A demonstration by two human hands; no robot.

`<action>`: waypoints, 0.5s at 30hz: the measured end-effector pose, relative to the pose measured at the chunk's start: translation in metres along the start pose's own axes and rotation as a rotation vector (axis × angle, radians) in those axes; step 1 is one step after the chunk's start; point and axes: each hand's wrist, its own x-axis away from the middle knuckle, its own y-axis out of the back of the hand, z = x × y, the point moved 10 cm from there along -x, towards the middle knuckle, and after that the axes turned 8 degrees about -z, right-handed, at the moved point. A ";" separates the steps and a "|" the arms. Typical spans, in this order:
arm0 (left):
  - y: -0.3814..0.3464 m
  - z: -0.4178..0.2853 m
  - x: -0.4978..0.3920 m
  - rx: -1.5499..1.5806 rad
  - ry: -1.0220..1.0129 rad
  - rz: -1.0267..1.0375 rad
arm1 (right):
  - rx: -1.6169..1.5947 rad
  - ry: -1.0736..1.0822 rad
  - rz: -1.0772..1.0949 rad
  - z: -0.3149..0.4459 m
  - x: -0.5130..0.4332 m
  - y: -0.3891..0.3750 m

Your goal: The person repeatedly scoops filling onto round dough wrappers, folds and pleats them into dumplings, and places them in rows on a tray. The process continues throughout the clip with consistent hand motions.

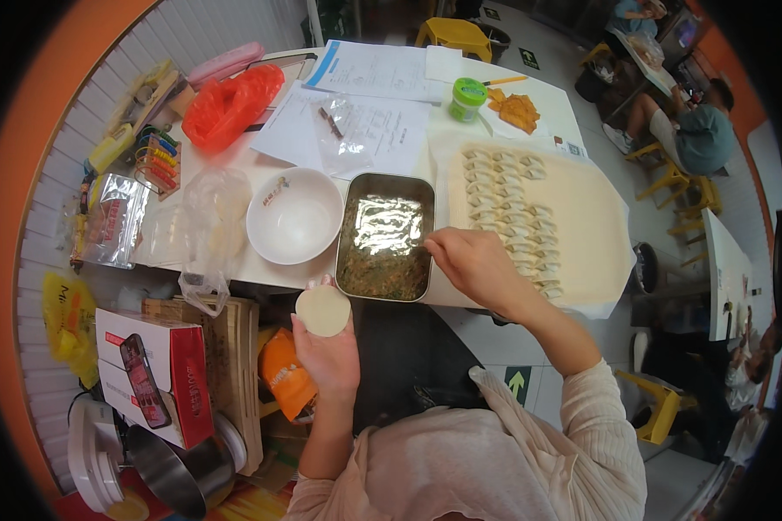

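Note:
A round dumpling wrapper [324, 310] lies on the palm and fingers of my upturned left hand [329, 355], just off the table's front edge. My right hand [472, 264] is at the right rim of a rectangular metal container [432, 195], its fingertips pinched together. Whether anything thin is between them I cannot tell. Minced filling [381, 277] with green and orange bits is in the container, shiny under the light. To the right, folded dumplings [482, 185] stand in rows on a cloth-lined board [586, 228]; my right hand and forearm cover part of the nearer rows.
A white bowl [294, 218] sits left of the container, beside a clear plastic bag [215, 221]. Farther back are papers [384, 130], a red plastic bag [231, 107] and a green-lidded tub [467, 101]. Boxes [150, 371] stand below at left. Other people sit at right.

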 end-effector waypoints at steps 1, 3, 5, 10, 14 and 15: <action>0.000 0.002 0.001 -0.017 -0.007 -0.004 | -0.025 -0.026 -0.046 -0.001 0.005 0.003; -0.002 0.004 0.001 -0.047 -0.022 -0.009 | -0.060 -0.085 -0.093 -0.003 0.018 0.006; -0.007 0.004 0.003 -0.078 -0.045 0.014 | -0.087 -0.129 -0.126 -0.002 0.031 0.009; -0.003 0.010 0.009 -0.096 -0.002 -0.070 | -0.098 -0.194 -0.167 -0.001 0.051 0.012; 0.001 0.020 0.024 -0.119 0.048 -0.125 | -0.070 -0.116 -0.202 0.012 0.056 0.017; -0.002 0.025 0.028 -0.121 0.087 -0.101 | -0.057 -0.100 -0.194 0.016 0.056 0.017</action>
